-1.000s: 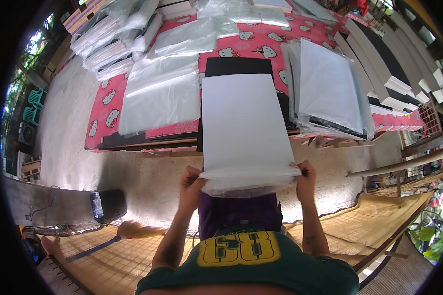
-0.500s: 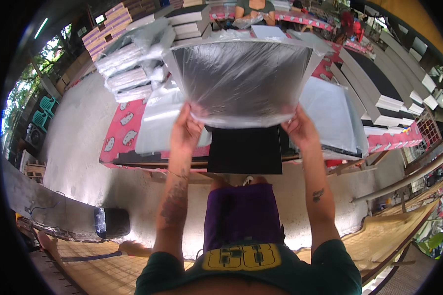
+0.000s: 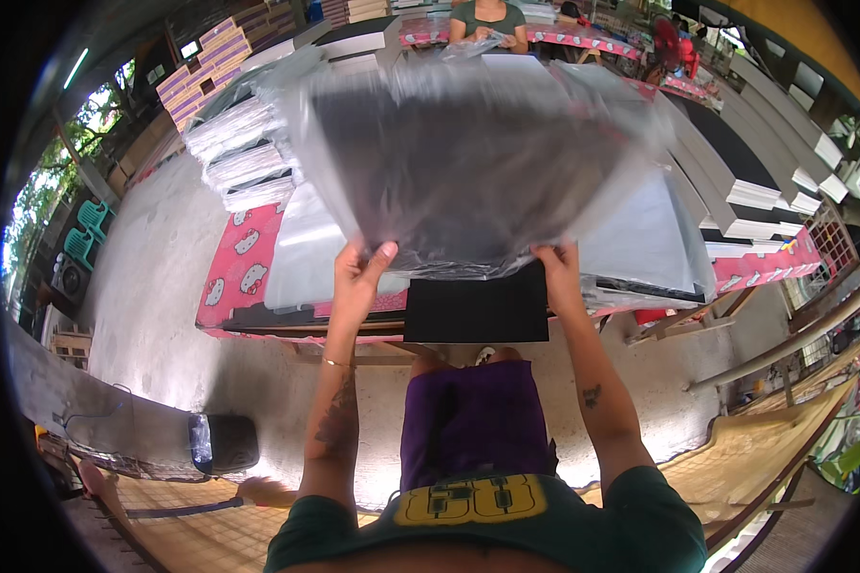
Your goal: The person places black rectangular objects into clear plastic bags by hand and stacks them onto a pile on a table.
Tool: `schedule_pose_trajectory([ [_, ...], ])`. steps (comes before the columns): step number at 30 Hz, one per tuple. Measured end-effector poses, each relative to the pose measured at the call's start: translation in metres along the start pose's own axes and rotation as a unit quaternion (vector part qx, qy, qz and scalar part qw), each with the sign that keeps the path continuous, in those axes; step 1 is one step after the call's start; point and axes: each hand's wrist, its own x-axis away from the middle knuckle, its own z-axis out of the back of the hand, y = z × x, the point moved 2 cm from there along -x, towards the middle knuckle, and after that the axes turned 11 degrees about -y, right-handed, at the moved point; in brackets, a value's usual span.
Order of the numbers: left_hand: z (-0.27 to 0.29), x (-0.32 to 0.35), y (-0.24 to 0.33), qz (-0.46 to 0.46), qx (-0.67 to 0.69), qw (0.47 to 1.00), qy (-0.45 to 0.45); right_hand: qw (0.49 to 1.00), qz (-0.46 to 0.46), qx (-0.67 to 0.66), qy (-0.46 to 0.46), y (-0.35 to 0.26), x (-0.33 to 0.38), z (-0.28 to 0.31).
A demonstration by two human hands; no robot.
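Between my hands hangs a clear plastic bag point(image 3: 468, 181) with a large dark flat sheet inside, smeared by motion and lifted above the table. My left hand point(image 3: 361, 272) pinches its near left corner, thumb on top. The near right corner is gripped by my right hand point(image 3: 556, 272). Under the bag, a black board point(image 3: 478, 310) juts over the table's near edge. To the left lies a flat stack of clear plastic bags point(image 3: 301, 253), and to the right a pale sheet in plastic point(image 3: 640, 229).
Wrapped packs point(image 3: 239, 162) are piled at the table's left. Long stacks of black-topped white boards point(image 3: 726, 162) stand on the right. The table wears a pink patterned cover point(image 3: 244, 258). Across it sits another person point(image 3: 487, 24) handling plastic. A black bin point(image 3: 225, 441) stands on the floor.
The bag has come down and nearer to me, its sheet now blurred and its far side fluttering. Both hands have dropped slightly, the right one also moving inward, and they keep their grip.
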Motion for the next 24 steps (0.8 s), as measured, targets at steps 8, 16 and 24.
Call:
schedule_pose_trajectory([
  [8,-0.011,0.012,-0.099,0.073,0.039,0.996,-0.015,0.962,-0.001,0.263,-0.073,0.044,0.014,0.039],
  [16,-0.035,-0.024,-0.03,-0.001,0.251,0.966,0.056,0.992,0.063,-0.082,0.073,0.0,0.012,0.041],
  [24,-0.131,-0.047,-0.018,0.045,0.199,0.979,-0.027,0.925,0.171,-0.296,0.166,-0.073,-0.021,0.013],
])
